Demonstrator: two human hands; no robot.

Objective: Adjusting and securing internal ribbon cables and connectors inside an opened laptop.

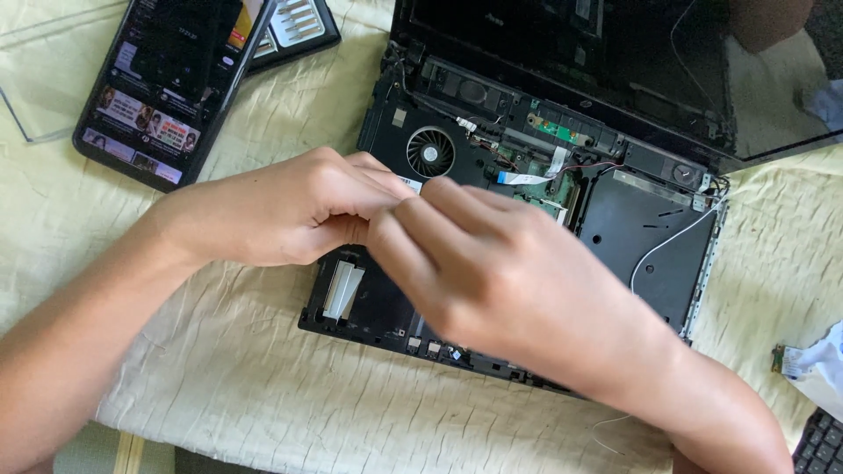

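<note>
Our left hand [281, 211] and right hand [492, 272] pinch together on something hidden over the opened laptop [650, 237], mid-teardown by our reckoning, needing gentle fingers beside the fan [430, 151].

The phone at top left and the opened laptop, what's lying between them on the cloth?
In the head view, only bare yellow cloth separates the phone from the opened laptop. A small dark case sits partly under the phone's top edge, off to the side.
</note>
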